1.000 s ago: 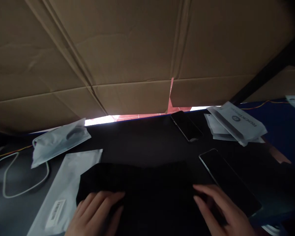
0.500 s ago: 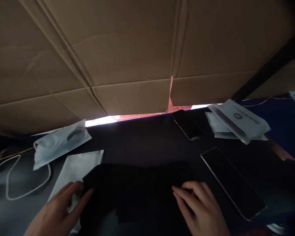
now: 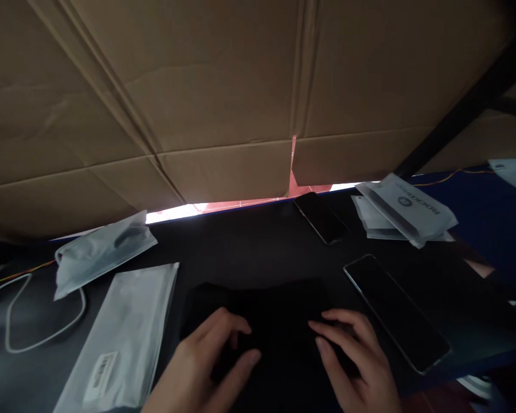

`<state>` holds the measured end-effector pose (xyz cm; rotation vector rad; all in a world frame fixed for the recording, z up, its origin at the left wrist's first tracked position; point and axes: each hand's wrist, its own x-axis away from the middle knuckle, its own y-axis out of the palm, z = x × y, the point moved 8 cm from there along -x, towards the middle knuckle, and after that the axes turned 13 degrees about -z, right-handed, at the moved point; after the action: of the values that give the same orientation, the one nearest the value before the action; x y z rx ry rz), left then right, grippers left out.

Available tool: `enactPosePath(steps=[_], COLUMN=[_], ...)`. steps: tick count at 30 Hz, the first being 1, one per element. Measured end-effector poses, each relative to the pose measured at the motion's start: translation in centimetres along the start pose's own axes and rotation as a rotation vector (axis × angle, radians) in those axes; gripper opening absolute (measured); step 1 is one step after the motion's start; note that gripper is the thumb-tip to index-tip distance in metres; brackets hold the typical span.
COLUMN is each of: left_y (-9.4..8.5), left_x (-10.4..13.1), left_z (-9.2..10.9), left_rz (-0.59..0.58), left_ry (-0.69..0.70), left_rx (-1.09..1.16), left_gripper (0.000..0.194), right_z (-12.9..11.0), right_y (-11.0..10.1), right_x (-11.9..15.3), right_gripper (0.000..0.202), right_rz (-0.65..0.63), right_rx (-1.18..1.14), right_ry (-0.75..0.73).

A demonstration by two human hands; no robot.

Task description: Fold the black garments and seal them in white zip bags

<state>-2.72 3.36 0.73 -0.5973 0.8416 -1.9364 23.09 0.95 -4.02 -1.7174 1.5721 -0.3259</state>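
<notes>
A black piece of cloth [image 3: 279, 304] lies in front of me on the black table; its outline is hard to make out in the dim light. My left hand [image 3: 206, 361] rests over its left part, the thumb and forefinger apart with a gap between them. At the cloth's right side is my right hand [image 3: 356, 355], fingers loosely spread and touching or just above the fabric. A white zip pouch [image 3: 129, 321] with a barcode label lies left of my left hand. Just beyond my right hand is a large dark phone [image 3: 398, 315].
A smaller phone [image 3: 321, 217] lies toward the back. Printed white pouches [image 3: 413, 209] are stacked at the back right. At the left are another translucent pouch [image 3: 103, 249] and a white cable [image 3: 47, 341]. A cardboard wall [image 3: 223, 115] rises behind the table [image 3: 236, 241].
My left hand has moved right, off the cloth's left corner and over the fabric. The cloth's left edge now lies further right, uncovering the zip pouch. My right hand's fingers have spread.
</notes>
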Motion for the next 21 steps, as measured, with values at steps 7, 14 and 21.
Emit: enactPosePath(steps=[7, 14, 21], left_y=[-0.8, 3.7, 0.6], left_x=[2.8, 0.5, 2.4], left_z=[-3.1, -2.1, -3.4], left_rz=[0.273, -0.006, 0.166], left_ry=[0.006, 0.088, -0.040], left_rx=[-0.475, -0.757, -0.633], left_gripper=[0.051, 0.070, 0.061], right_z=[0.5, 0.5, 1.3], right_y=[-0.2, -0.3, -0.2], right_x=[0.1, -0.3, 0.2], right_gripper=[0.020, 0.019, 0.018], right_rz=[0.031, 0.026, 0.048], right_rx=[-0.091, -0.104, -0.126], right_ry=[0.051, 0.069, 0.094])
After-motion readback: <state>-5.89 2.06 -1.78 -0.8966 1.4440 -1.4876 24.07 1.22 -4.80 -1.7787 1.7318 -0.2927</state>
